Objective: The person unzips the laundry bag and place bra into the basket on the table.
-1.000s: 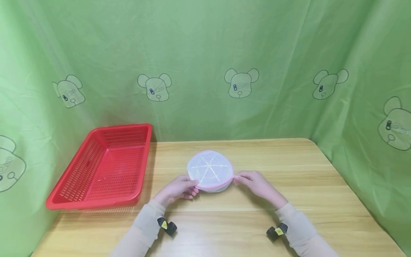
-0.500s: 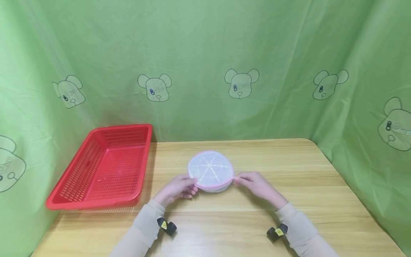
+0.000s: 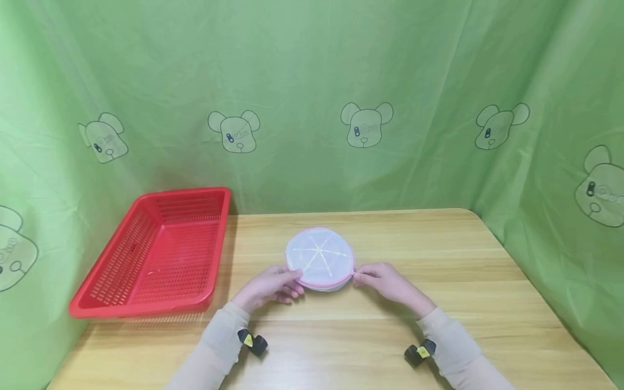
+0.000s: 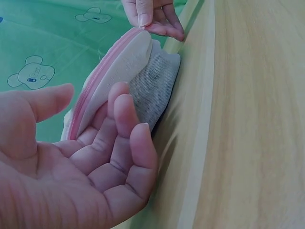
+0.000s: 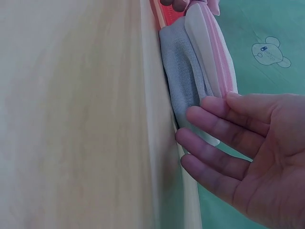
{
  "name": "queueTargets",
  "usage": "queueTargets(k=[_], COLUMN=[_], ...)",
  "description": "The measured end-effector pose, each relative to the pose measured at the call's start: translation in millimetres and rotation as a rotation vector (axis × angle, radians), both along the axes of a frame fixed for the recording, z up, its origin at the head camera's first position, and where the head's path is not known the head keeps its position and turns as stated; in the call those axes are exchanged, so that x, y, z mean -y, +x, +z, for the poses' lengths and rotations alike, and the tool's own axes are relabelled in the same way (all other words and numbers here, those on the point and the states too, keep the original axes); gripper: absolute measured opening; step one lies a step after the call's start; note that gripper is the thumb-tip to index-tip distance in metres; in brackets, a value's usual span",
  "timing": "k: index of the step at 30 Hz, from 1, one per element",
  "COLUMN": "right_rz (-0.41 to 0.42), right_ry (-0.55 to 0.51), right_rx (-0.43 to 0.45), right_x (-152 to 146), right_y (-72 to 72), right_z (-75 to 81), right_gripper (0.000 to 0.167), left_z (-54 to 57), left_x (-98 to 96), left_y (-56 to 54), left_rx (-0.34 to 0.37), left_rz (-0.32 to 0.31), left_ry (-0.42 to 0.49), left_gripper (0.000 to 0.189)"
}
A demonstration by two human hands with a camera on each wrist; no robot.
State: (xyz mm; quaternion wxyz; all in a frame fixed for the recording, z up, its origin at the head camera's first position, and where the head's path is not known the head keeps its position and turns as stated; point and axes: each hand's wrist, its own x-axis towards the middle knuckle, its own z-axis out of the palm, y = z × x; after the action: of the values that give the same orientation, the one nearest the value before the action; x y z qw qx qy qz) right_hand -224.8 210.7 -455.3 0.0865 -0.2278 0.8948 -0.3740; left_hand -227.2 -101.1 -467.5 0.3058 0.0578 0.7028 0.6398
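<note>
A round mesh pouch (image 3: 319,254) with a pale lid, a yellowish spoke pattern and a pink zipper edge lies in the middle of the table. My left hand (image 3: 273,284) grips its near left rim, thumb on top and fingers underneath. At the right edge, my right hand (image 3: 387,279) pinches the zipper pull between thumb and forefinger; the pull is mostly hidden by the fingertips. In the left wrist view the pink zipper (image 4: 97,78) runs along the rim above grey mesh (image 4: 155,76). The right wrist view shows the other right fingers (image 5: 214,157) spread loosely below the zipper.
A red perforated plastic basket (image 3: 214,271) stands to the left, near the table's left edge. The wooden table (image 3: 439,238) reaches back to a green curtain (image 3: 302,70) printed with bear heads, which also hangs on both sides.
The hands stay almost in place. My right fingertips have shifted slightly closer to the pouch's right edge, and the pouch's near side looks a little lower than before.
</note>
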Motion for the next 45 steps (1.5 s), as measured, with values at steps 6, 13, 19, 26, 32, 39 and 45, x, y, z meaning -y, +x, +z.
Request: queueTargets(k=[6,13,19,26,32,39,45], right_rz=[0.02,0.057,0.09,0.089,0.089,0.114,0.135], right_ry=[0.007,0.013,-0.001,-0.008,-0.012,-0.024,-0.013], right_rx=[0.012,0.018,0.001,0.007,0.005,-0.025,-0.027], right_x=[2.4,7.7,12.8,21.2,28.3,34.5,38.5], right_y=[0.4,2.5,5.1,10.3,13.7,17.0,20.1], right_z=[-0.5,-2.0,-4.6,-5.2,-7.0,-9.0,-7.0], right_gripper=[0.027,0.024,0.024,0.024,0.021,0.023,0.026], left_z=[0.1,-0.7,-1.5,-2.0,-2.9,-3.8,-5.4], left_x=[-1.0,-3.9,-5.4,-8.5,-12.1,-15.6,-17.8], left_y=[1.4,2.9,4.6,6.7,7.7,8.3,7.6], left_rx=[0.005,0.005,0.014,0.014,0.017,0.015,0.012], left_rz=[-0.037,-0.063,-0.069,-0.077,-0.065,-0.026,0.002], left_ry=[-0.023,-0.026,-0.029,-0.021,0.003,0.021,0.028], left_gripper=[0.04,0.04,0.041,0.043,0.046,0.044,0.045])
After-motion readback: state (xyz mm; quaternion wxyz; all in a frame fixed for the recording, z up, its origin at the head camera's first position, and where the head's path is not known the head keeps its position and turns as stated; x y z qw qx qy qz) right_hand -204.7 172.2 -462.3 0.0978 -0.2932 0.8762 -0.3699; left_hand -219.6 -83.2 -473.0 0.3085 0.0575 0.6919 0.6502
